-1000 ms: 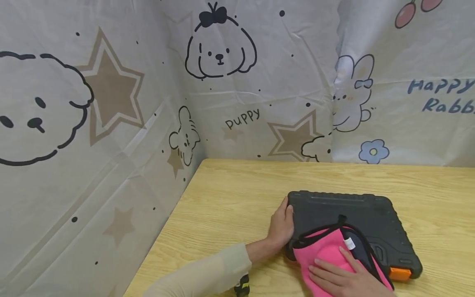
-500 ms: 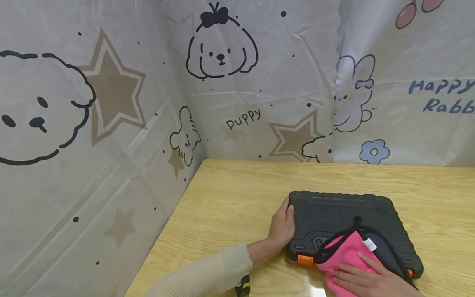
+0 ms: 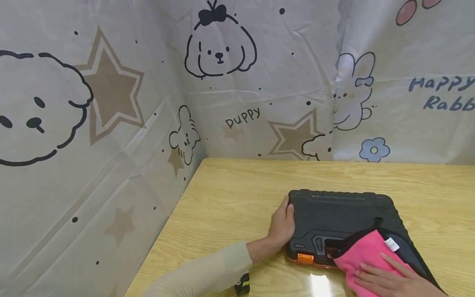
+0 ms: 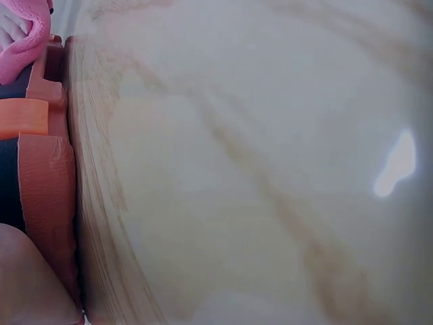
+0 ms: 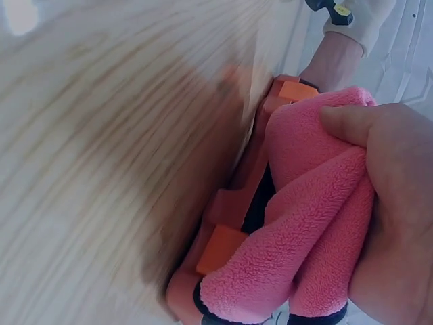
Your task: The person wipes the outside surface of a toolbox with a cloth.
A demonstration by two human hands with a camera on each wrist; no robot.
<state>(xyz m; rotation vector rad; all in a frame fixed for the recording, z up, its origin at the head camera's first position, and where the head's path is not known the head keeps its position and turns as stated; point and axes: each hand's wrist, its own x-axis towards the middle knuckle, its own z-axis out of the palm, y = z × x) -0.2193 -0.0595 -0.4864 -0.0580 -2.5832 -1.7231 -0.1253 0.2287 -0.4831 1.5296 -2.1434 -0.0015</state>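
A black tool case (image 3: 341,214) with orange latches and an orange-red lower half lies flat on the table, lid side up. My left hand (image 3: 282,225) grips its left edge, thumb at the top rim. On the case's front right part lies a pink fleecy cloth (image 3: 365,258) with black trim, a dark second side and a white label. My right hand (image 3: 398,278) presses this cloth down, its fingers straight. In the right wrist view, my thumb lies along a bunched fold of the cloth (image 5: 318,196). The cloth hides the case's right latch in the head view.
A wood-grain table (image 3: 230,198) carries the case. Behind and to the left hang pale printed sheets (image 3: 237,82) with cartoon animals and stars. Below my left sleeve (image 3: 211,268) a small black and yellow item (image 3: 243,284) shows at the table's front.
My right hand has slid the cloth to the right across the case, uncovering the left latch and part of the handle. My left hand has stayed at the left edge.
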